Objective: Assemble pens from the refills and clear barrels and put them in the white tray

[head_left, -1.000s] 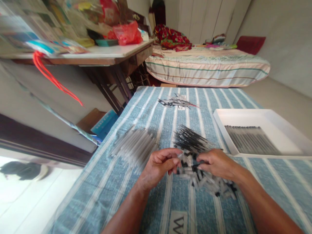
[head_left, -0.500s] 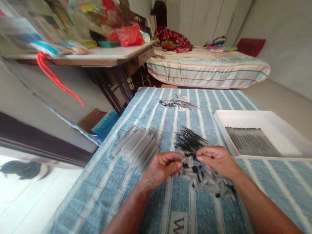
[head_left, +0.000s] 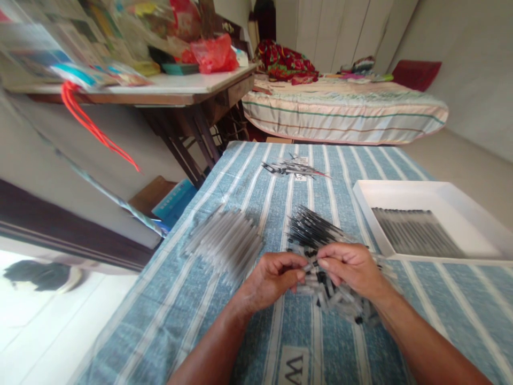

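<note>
The left hand [head_left: 276, 280] is pinching a small clear piece [head_left: 309, 267] just above a pile of little bits [head_left: 340, 302]. The right hand [head_left: 350, 267] is curling its thumb and finger at the other end, but I cannot tell if they are gripping it. The piece is looking light, stiff and maybe slippery, so its sides are seeming best for pinching. Thin black sticks [head_left: 315, 224] are lying just past the fingers, crowding them a bit. Clear tubes [head_left: 226, 240] are resting on the left, and a white box [head_left: 465, 211] is sitting on the right.
</note>
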`<state>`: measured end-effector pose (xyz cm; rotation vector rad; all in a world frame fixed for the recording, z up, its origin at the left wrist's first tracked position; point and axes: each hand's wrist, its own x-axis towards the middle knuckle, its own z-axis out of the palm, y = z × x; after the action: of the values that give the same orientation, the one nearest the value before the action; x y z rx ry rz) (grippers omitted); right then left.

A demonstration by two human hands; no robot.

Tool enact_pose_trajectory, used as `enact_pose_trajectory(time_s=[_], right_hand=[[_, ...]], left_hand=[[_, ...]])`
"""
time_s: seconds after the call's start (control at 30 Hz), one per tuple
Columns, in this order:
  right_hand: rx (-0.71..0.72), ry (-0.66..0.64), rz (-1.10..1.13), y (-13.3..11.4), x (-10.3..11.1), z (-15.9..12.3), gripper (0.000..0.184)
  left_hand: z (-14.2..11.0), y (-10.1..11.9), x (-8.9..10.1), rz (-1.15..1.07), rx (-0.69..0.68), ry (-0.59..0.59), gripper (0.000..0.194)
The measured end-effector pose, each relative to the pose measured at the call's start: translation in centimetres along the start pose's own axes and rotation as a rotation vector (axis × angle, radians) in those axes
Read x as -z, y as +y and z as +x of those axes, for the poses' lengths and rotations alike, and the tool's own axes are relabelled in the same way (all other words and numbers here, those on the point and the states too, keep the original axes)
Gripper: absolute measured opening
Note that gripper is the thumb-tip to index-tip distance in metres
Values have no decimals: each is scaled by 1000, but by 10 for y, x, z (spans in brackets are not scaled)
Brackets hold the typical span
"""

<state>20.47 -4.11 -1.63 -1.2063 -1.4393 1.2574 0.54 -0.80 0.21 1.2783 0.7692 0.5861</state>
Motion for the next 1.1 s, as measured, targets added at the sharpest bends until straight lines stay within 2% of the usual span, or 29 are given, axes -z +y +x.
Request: enact_pose_trajectory(time_s=[0.5, 0.87, 1.1], right_hand=[[12, -40, -77, 2, -1, 0, 25], [24, -55, -209, 0, -3, 2, 22], [-3, -84, -205, 1, -1, 4, 21]], left_hand=[[-1, -1, -1, 85, 1, -10, 13], [1, -4, 1, 175, 24, -33, 14], [1, -6, 2, 190, 31, -28, 15]])
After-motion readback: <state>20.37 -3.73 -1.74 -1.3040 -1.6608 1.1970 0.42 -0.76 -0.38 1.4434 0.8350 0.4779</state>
